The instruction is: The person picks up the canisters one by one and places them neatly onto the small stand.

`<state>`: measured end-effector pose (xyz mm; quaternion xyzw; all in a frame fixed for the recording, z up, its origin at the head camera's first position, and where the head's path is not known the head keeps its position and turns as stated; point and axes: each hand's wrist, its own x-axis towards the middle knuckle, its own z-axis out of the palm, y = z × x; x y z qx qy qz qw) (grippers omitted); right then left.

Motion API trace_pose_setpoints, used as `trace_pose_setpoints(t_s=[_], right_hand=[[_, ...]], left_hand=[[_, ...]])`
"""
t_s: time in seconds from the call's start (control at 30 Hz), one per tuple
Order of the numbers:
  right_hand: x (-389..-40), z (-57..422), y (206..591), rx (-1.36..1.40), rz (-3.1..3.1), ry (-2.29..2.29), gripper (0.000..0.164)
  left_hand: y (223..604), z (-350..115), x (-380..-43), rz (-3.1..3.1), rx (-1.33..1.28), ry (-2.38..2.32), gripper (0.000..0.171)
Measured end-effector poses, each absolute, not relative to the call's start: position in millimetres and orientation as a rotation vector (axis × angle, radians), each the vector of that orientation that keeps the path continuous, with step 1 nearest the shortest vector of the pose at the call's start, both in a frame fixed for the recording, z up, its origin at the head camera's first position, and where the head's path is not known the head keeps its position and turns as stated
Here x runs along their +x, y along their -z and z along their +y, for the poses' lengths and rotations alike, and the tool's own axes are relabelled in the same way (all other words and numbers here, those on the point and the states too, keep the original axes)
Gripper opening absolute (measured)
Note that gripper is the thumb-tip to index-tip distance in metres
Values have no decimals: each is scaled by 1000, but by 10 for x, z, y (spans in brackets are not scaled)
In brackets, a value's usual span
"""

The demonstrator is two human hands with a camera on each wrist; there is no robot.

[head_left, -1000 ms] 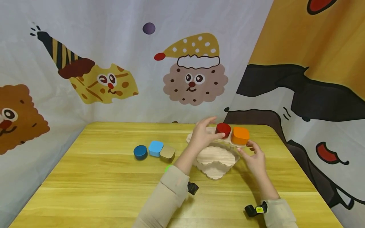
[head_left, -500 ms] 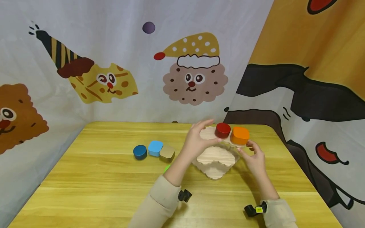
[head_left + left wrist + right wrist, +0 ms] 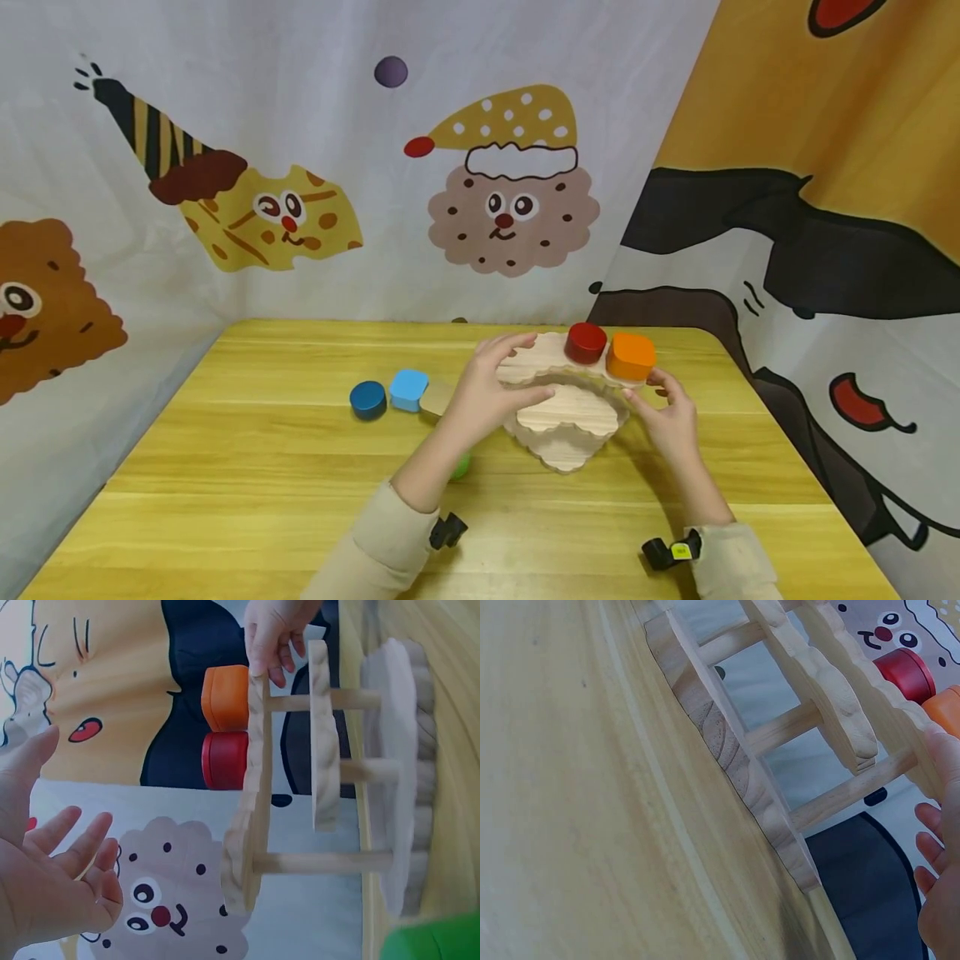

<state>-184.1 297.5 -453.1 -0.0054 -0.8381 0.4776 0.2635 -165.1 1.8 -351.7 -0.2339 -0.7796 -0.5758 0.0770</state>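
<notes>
Okay so your left hand (image 3: 483, 392) is spread, thumb well away from the fingers, hanging near the left end of the top board (image 3: 536, 357) but apart from it. Your right hand (image 3: 672, 421) pinches that board's right corner, thumb on the edge. The wooden tiered stand (image 3: 566, 412) is upright on the table (image 3: 225, 500), right of centre, with dowels (image 3: 322, 862) between its wavy-edged boards. Up top you've got a red cylinder block (image 3: 585, 343) and, just right of it, an orange rounded block (image 3: 632, 357). Over to your left sit a dark blue cylinder block (image 3: 368, 401), a light blue rounded block (image 3: 408, 391), a half-hidden tan block (image 3: 432, 398) and a mostly hidden green block (image 3: 461, 467).
</notes>
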Motion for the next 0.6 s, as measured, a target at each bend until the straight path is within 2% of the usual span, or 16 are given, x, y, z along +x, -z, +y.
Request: trace_pose_setpoints(t_s=[0.6], right_hand=[[-1844,2982,4538,-19,-2276,-1290,48]], left_hand=[[3794,-519,-1509,-2489,-648,1612,66]])
